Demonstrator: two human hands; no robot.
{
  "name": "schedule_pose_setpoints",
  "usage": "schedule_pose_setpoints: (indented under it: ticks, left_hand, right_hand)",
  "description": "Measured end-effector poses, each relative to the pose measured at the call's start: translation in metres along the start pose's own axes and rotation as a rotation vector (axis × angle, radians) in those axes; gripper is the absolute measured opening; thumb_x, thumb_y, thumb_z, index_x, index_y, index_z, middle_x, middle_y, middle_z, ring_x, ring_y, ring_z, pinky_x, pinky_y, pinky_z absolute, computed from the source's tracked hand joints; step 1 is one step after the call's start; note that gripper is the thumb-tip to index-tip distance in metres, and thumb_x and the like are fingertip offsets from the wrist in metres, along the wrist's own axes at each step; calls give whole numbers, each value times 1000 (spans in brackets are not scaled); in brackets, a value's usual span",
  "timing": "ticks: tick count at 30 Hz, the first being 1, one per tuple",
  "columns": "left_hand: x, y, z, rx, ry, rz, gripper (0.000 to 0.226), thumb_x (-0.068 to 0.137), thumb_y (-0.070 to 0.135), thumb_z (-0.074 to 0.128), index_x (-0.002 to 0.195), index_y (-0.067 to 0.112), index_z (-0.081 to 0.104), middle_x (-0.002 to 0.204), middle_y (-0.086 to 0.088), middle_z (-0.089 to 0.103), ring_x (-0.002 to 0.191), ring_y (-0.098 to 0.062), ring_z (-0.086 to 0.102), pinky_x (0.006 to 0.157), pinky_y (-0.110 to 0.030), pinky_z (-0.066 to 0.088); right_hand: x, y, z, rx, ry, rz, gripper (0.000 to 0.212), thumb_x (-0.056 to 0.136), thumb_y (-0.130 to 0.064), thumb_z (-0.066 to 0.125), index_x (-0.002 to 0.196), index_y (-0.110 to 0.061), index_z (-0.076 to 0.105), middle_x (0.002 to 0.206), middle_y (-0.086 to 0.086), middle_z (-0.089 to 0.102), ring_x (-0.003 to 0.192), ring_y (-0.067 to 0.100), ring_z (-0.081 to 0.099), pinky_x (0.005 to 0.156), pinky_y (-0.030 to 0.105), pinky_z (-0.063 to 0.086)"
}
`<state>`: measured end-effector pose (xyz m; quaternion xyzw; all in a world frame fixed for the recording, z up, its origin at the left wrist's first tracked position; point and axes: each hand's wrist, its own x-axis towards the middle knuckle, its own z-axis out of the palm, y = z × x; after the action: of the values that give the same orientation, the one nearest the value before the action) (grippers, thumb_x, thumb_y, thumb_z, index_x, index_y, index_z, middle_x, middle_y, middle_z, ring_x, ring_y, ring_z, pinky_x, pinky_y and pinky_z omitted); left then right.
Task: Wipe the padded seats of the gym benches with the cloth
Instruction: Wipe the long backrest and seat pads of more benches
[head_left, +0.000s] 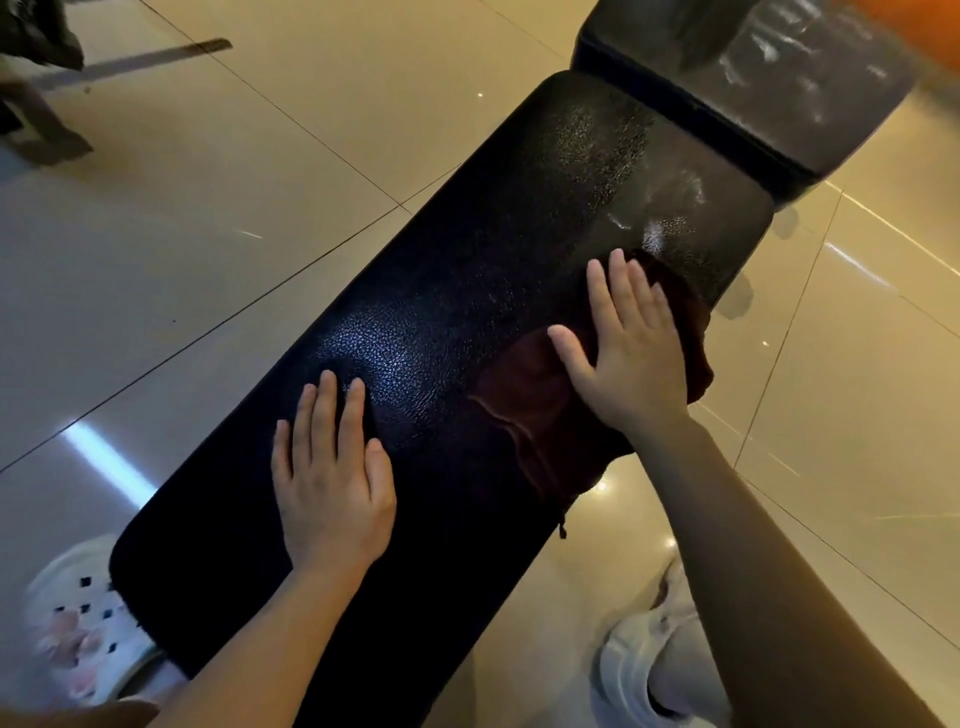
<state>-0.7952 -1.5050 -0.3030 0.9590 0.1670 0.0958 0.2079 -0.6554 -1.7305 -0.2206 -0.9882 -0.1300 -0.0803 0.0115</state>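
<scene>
The dark red cloth (524, 410) lies spread on the black padded seat of the bench (447, 322), near its right edge, and the right hand (631, 353) presses it flat with straight, spread fingers, so this grip is open and closes around nothing. The left hand (332, 478) rests open on the bare padding. The cloth looks soft, light and limp, so I judge a flat palm on its middle guides it better than a pinch, and the grained seat seems smooth and a little shiny-wet beyond it.

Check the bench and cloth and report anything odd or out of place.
Nothing looks damaged. Pale streaks mark the black bench pad beyond the right hand, which presses the dark red cloth. The left hand rests flat.
</scene>
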Motion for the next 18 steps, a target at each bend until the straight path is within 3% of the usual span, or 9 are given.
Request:
schedule_pose_setpoints:
  ticks: [4,8,10,14,18]
  left_hand:
    - [0,-1,-1,-14,10,-6,61,94,36,24,152,19,27,160,-5,21,148,-20,16,118,-32,-4]
    - [1,-4,-2,-116,46,7,57,95,33,24,148,17,38,158,-5,28,146,-21,21,118,-39,7]
    - [2,-5,-2,-163,53,-4,57,96,34,22,146,16,40,157,-3,29,146,-19,21,119,-39,8]
    - [3,-1,-2,-139,53,-20,58,97,38,19,148,17,38,159,-1,26,147,-17,18,119,-30,-1]
    - [2,2,-2,-102,51,-38,57,98,37,21,148,17,38,158,-3,28,147,-19,20,118,-26,-4]
  right_hand:
    - [-34,-46,7,177,-101,-295,70,95,-54,33,152,-13,30,159,11,25,148,27,21,121,42,13]
    - [-101,-103,12,385,-295,-464,64,100,-53,26,155,-19,24,161,0,22,150,12,10,122,31,2]
    - [-124,-108,12,459,-321,-409,63,102,-53,15,155,-21,22,161,-6,20,149,3,6,121,27,0]
    - [-121,-79,6,461,-145,-199,61,103,-49,20,149,-15,39,154,-1,38,145,10,27,119,25,15]
    - [-77,-29,8,175,-26,21,62,103,-50,14,153,-19,30,160,0,25,149,15,16,120,28,1]
